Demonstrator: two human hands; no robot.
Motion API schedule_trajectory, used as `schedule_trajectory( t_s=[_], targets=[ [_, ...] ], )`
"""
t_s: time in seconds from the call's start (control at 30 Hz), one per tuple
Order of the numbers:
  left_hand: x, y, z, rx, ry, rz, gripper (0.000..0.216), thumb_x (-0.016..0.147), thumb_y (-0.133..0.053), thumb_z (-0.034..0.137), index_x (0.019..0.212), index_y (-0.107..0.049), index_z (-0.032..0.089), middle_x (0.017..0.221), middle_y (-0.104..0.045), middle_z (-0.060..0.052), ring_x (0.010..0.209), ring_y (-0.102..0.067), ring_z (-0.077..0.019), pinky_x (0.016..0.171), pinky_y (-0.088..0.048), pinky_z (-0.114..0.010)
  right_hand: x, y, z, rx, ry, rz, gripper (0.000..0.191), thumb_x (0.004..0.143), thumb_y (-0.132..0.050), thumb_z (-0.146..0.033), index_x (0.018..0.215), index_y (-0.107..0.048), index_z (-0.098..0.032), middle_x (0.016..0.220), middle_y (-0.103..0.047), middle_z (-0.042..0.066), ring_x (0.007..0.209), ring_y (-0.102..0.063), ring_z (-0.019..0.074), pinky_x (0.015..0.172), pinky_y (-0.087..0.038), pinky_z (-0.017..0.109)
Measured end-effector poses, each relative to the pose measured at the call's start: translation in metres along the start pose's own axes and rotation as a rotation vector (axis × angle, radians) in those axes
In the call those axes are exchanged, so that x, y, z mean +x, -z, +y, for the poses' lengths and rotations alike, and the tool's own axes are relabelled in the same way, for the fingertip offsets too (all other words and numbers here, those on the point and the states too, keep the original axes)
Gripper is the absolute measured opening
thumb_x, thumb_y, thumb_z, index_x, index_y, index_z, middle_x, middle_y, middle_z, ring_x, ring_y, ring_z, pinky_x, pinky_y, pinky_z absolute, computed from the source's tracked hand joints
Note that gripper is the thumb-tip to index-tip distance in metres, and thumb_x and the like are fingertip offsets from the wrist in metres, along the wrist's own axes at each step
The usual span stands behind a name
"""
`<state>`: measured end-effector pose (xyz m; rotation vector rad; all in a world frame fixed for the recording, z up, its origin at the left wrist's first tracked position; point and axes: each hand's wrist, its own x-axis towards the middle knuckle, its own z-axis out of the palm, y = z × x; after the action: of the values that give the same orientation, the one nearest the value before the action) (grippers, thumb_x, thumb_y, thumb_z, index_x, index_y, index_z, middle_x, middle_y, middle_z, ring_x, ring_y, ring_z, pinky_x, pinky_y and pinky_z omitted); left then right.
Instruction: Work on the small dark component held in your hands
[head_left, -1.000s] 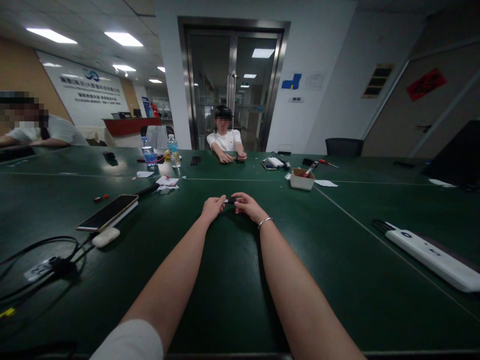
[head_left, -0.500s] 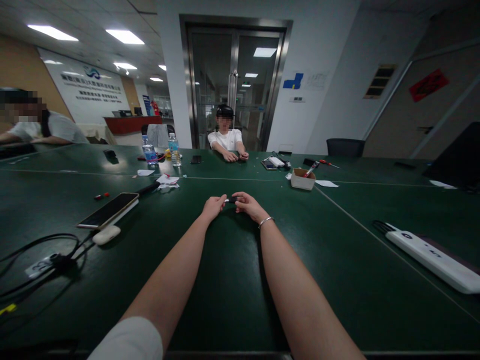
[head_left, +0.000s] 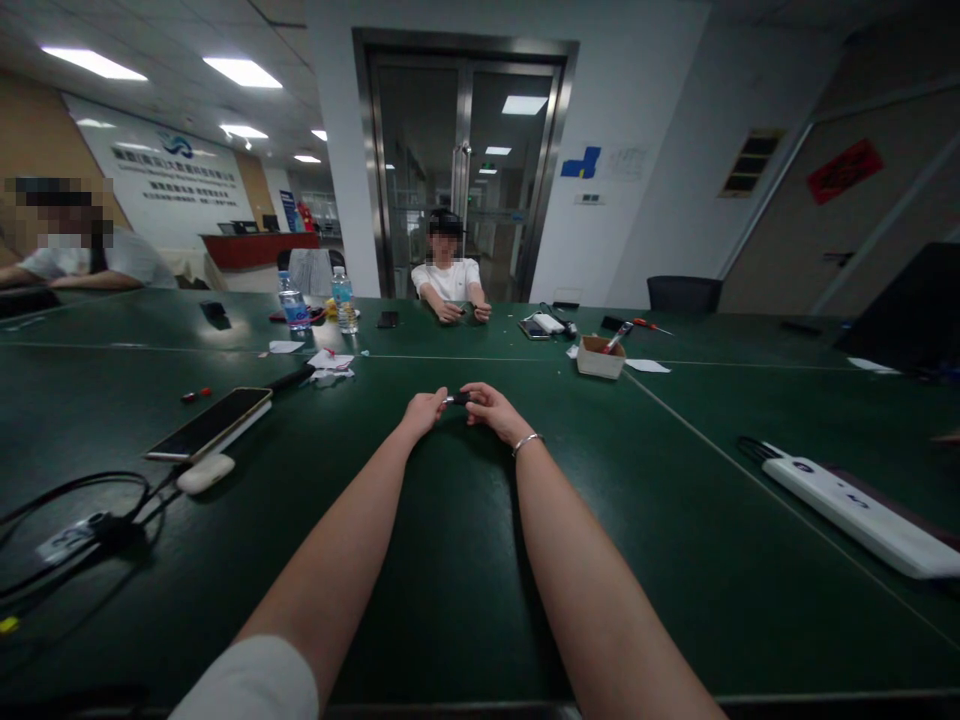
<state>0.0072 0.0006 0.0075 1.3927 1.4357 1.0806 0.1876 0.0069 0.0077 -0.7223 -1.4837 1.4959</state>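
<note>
– Where's the small black-and-silver piece (head_left: 459,398)?
– Between the left hand (head_left: 424,414) and right hand (head_left: 492,408), over the green worktop (head_left: 459,570).
– Their grip?
– Left pinches the silver end tightly; right, half-curled, holds the black end.

The left arm (head_left: 345,540) has 1 white sleeve (head_left: 251,682), the right wrist (head_left: 519,430) 1 silver bangle (head_left: 526,442).

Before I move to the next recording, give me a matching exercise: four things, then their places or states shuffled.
1. Black piece
2. Box
3. Bracelet
4. Bottles

A. Standing as a pair
B. Between left hand and right hand
C. Around the right wrist
D. Open, something poking out

Pairs: 1-B; 2-D; 3-C; 4-A
</note>
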Motion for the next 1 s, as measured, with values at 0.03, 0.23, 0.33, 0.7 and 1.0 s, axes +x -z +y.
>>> schedule_trajectory(
  t_s=[0.03, 0.23, 0.33, 0.7, 1.0],
  targets=[
    [0.0, 0.0, 0.001, -0.007, 0.008, -0.006, 0.044, 0.079, -0.048, 0.058, 0.059, -0.052, 0.018, 0.043, -0.041, 0.004, 0.04, -0.035, -0.0097, 0.044, -0.028, -0.025, 0.0, 0.0, 0.0, -0.002, 0.001, 0.0, 0.039, 0.066, -0.074, -0.023, 0.102, -0.059, -0.022, 0.086, -0.058, -0.002, 0.056, -0.054, 0.005, 0.055, -0.052, 0.021],
    [0.0, 0.002, 0.007, -0.046, 0.033, -0.04, 0.042, 0.081, -0.047, 0.053, 0.06, -0.051, 0.018, 0.044, -0.04, 0.004, 0.038, -0.034, -0.0089, 0.043, -0.029, -0.025, 0.0, 0.0, 0.0, -0.009, 0.018, 0.009, 0.038, 0.067, -0.073, -0.023, 0.103, -0.059, -0.023, 0.088, -0.057, -0.001, 0.055, -0.054, 0.0047, 0.054, -0.052, 0.022],
    [0.0, 0.0, 0.006, -0.045, 0.025, -0.038, 0.043, 0.082, -0.046, 0.054, 0.06, -0.051, 0.018, 0.045, -0.042, 0.003, 0.039, -0.035, -0.009, 0.044, -0.03, -0.025, 0.0, -0.001, 0.0, -0.013, 0.022, 0.023, 0.038, 0.068, -0.073, -0.024, 0.103, -0.059, -0.023, 0.09, -0.057, -0.001, 0.054, -0.054, 0.0044, 0.054, -0.052, 0.022],
    [-0.014, 0.004, 0.004, 0.319, -0.26, 0.046, 0.045, 0.087, -0.036, 0.054, 0.065, -0.055, 0.02, 0.06, -0.056, 0.0, 0.055, -0.05, -0.0144, 0.056, -0.034, -0.027, 0.001, -0.001, 0.001, 0.011, 0.0, 0.052, 0.036, 0.068, -0.074, -0.026, 0.101, -0.062, -0.02, 0.069, -0.054, -0.005, 0.05, -0.054, 0.006, 0.054, -0.052, 0.023],
    [-0.017, 0.005, 0.005, 0.378, -0.316, 0.047, 0.025, 0.086, -0.047, 0.044, 0.082, -0.059, 0.022, 0.077, -0.065, -0.001, 0.068, -0.057, -0.0145, 0.064, -0.041, -0.026, 0.003, 0.001, 0.002, 0.056, -0.032, 0.093, 0.032, 0.069, -0.074, -0.023, 0.099, -0.063, -0.018, 0.07, -0.063, -0.003, 0.046, -0.053, 0.005, 0.054, -0.053, 0.023]
  ],
)
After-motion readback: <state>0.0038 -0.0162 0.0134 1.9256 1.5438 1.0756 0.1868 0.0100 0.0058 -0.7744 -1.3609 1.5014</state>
